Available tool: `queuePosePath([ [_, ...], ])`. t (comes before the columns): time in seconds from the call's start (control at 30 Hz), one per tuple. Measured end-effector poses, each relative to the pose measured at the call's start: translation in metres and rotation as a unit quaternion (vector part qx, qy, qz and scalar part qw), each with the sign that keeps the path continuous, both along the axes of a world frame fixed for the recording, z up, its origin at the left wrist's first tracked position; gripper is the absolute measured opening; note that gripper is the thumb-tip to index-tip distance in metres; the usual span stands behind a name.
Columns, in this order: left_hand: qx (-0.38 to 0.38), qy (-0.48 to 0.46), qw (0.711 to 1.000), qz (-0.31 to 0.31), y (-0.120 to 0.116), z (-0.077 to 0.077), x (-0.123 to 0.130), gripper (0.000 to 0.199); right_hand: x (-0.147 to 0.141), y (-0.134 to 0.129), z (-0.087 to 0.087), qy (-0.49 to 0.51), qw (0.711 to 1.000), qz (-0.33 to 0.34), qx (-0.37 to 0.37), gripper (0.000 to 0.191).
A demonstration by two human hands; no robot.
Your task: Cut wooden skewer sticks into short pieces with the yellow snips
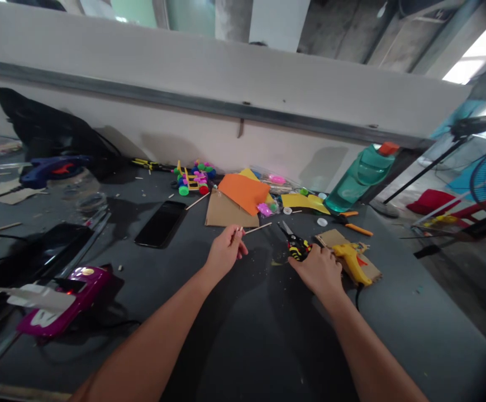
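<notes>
Between the thumb and fingers of my left hand (227, 247) is a thin wooden stick (260, 228), its free end pointing right. My right hand (322, 269) is closed on the yellow and black handles of some cutters (296, 243), whose blades point up and left on the dark table. Just right of that hand, a yellow glue gun (354, 262) lies on a piece of cardboard (330, 237). Beyond my left hand, an orange sheet (245, 192) rests on brown cardboard (222, 213).
A black phone (161, 224) and a purple power strip (67, 304) with cables lie to the left. Small colourful toy vehicles (193, 180) stand near the wall. At the back right are a teal bottle (360, 177) and an orange-handled tool (359, 229).
</notes>
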State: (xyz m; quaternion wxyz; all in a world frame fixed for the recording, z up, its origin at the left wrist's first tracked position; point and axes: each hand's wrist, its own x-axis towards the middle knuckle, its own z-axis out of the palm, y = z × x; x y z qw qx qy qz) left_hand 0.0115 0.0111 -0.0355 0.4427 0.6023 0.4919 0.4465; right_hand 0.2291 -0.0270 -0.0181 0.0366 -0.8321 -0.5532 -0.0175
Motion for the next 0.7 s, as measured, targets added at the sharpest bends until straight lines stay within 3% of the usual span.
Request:
queuePosePath([
  [0.17,0.061,0.15,0.987,0.006,-0.002,-0.006,-0.004,0.03,-0.005,-0.007,-0.001,-0.052,0.998,0.043,0.018,0.06],
  [0.27,0.073,0.209,0.975,0.014,-0.003,-0.004,-0.006,0.034,-0.014,-0.008,0.014,-0.064,0.991,0.11,0.035,0.052],
  [0.33,0.076,0.231,0.97,0.008,-0.004,-0.002,-0.007,0.033,-0.026,0.002,0.032,-0.048,0.979,0.193,0.036,0.042],
  [0.4,0.082,0.238,0.968,0.0,-0.004,-0.001,-0.007,0.03,-0.044,0.025,0.05,-0.023,0.944,0.329,0.025,0.033],
  [0.5,0.088,0.247,0.965,-0.008,-0.005,0.001,-0.007,0.026,-0.083,0.08,0.067,-0.065,0.856,0.512,0.026,0.032],
  [0.6,0.091,0.262,0.96,-0.021,-0.006,0.002,-0.008,0.026,-0.132,0.139,0.064,-0.08,0.811,0.579,0.011,0.028],
  [0.7,0.086,0.278,0.956,-0.032,-0.006,0.001,-0.01,0.024,-0.178,0.181,0.047,-0.083,0.775,0.627,0.012,0.029],
])
